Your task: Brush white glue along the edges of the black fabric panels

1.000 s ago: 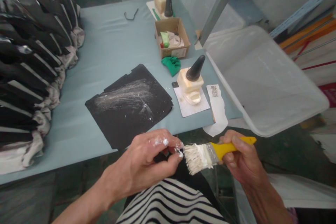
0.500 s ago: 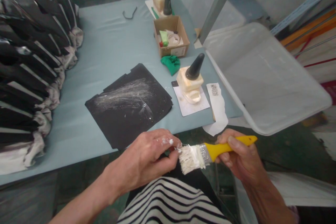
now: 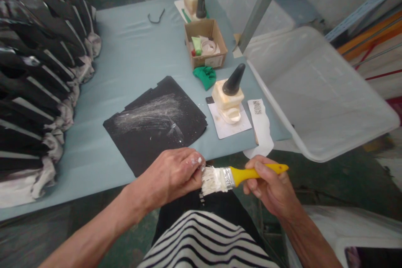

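A paintbrush (image 3: 248, 174) with a yellow handle and whitish, caked bristles is gripped by its handle in my right hand (image 3: 272, 182). Against the bristle tips is my left hand (image 3: 176, 171), its fingers curled closed and white residue on the index finger. What lies between those fingers is hidden. Small light bits show just below the bristles, over my dark trousers. Beyond my left hand, a black sheet (image 3: 150, 134) streaked with white powder lies on the table. To its right, a cream block-like container with a black cone-shaped nozzle (image 3: 234, 79) stands on a white card (image 3: 224, 130).
Black pieces with pale strips (image 3: 40, 79) crowd the table's left side. A cardboard box (image 3: 216, 56), a green cloth (image 3: 205, 76) and a white paper strip (image 3: 262, 127) lie toward the right. A translucent plastic bin (image 3: 320, 92) and a grey post (image 3: 262, 8) border the right edge.
Both hands have shifted left with the paintbrush, whose bristles are now level with the left fingertips. Small bits have appeared beneath the bristles.
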The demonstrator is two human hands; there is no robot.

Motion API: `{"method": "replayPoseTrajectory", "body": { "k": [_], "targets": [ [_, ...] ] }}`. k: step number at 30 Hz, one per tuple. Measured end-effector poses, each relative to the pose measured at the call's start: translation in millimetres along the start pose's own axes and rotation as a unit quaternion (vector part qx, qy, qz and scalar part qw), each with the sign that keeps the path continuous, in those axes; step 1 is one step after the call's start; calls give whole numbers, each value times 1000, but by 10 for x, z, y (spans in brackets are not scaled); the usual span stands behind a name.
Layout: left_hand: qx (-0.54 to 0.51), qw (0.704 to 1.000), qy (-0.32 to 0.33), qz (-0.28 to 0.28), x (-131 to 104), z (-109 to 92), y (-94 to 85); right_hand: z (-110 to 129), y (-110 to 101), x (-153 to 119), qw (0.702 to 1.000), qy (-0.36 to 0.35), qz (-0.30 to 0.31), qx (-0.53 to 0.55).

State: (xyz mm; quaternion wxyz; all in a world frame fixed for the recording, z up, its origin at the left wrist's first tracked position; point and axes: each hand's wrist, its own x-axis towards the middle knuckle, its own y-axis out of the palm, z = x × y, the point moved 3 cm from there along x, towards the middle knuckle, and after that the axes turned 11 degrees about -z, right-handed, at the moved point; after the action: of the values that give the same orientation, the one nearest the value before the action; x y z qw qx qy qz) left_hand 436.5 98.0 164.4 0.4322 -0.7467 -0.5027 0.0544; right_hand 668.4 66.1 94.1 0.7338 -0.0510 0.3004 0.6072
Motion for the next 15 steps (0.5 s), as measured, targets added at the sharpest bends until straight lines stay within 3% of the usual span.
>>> {"method": "replayPoseTrajectory", "body": {
  "k": [3, 6, 9, 11, 13, 15],
  "targets": [
    [7, 1000, -2, 1, -55, 96, 5, -51, 48, -29, 1000, 8, -3, -6],
    [27, 998, -53, -23, -153, 312, -164, 47, -104, -26, 998, 5, -60, -6],
    [96, 968, -210, -97, -322, 627, -498, 253, -385, 2, 989, -20, -145, -1],
    [118, 936, -309, -119, -433, 754, -632, 319, -513, 10, 981, 8, -191, 21],
    [80, 929, -339, -127, -471, 733, -609, 290, -531, 5, 975, 56, -210, 48],
    [13, 939, -318, -133, -434, 584, -462, 189, -459, -8, 971, 106, -197, 83]
  ]
}}
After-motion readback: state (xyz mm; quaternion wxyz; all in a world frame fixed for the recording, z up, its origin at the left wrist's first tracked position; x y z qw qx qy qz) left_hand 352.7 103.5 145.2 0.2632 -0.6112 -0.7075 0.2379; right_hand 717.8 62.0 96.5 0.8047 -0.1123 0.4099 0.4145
